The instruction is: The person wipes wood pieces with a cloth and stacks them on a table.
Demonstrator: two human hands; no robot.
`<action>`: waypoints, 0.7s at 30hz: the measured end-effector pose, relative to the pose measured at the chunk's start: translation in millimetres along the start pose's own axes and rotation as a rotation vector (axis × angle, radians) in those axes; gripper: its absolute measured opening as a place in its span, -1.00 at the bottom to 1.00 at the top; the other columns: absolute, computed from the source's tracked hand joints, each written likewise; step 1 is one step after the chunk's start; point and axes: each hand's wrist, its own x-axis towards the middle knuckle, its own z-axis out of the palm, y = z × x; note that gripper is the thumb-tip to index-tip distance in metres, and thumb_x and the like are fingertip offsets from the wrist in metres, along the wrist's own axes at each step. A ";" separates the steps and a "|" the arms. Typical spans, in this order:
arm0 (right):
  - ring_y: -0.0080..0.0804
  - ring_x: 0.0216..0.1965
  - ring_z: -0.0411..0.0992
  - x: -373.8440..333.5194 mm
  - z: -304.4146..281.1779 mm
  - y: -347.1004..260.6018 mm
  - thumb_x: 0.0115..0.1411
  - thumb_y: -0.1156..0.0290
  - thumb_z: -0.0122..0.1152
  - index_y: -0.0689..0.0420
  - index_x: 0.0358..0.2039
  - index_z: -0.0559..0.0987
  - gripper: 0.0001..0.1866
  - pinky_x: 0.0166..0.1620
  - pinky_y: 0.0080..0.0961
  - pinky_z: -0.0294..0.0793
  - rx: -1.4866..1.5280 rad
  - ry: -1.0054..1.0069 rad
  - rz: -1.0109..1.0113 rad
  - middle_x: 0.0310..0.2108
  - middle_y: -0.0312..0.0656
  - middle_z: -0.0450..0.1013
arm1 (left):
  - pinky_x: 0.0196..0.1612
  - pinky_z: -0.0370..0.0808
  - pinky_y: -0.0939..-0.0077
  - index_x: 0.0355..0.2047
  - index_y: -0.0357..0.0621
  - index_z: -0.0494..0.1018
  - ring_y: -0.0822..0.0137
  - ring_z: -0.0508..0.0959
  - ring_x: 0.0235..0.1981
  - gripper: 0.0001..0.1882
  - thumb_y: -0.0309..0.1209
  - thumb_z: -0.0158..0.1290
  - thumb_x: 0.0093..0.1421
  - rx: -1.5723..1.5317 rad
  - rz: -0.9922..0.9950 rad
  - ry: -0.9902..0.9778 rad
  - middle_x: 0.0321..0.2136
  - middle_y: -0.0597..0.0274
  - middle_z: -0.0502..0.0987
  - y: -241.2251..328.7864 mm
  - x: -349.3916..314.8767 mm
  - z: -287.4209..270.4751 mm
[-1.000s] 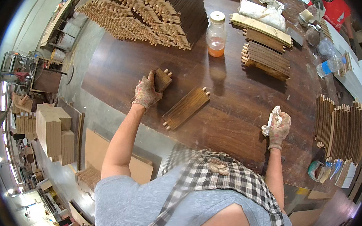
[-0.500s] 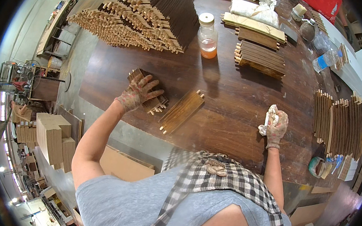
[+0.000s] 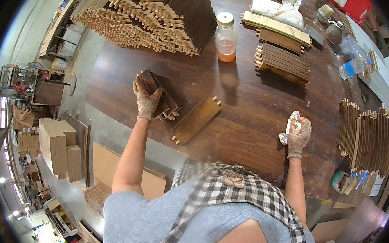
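My left hand [image 3: 146, 101], in a stained work glove, wraps round the left side of a small stack of dark brown wooden slats [image 3: 164, 96]. Its thumb lies across the top, and the fingers on the far side are partly hidden. Light dowel pegs stick out of the slats' ends. Just right of this stack, a single brown slat [image 3: 195, 121] with pegs at both ends lies flat and slanted on the table. Farther right, my gloved right hand [image 3: 300, 132] is closed on a crumpled white cloth [image 3: 287, 130] at the tabletop.
A large pile of pegged slats [image 3: 142, 23] stands at the far left of the brown table [image 3: 243, 129]. Beyond the middle are a jar of orange liquid [image 3: 226, 40] and a smaller slat stack [image 3: 282, 64]. More slats [image 3: 367, 138] and a plastic bottle [image 3: 354, 67] sit at right.
My left hand, spread flat over the small stack before, has shifted to its left side and closed round it. The right hand with the cloth has barely moved.
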 end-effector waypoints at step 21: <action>-0.05 -0.06 0.43 0.9 1.0 -1.7 0.09 0.44 0.36 0.13 -0.16 0.55 -0.72 0.08 -0.17 0.38 0.053 0.011 -0.022 -0.14 -0.10 0.48 | 0.16 0.47 0.09 0.49 0.02 -0.26 -0.19 0.47 0.10 0.30 -0.34 0.40 -0.11 0.776 0.297 -0.323 0.14 -0.16 0.40 36.4 -8.7 6.6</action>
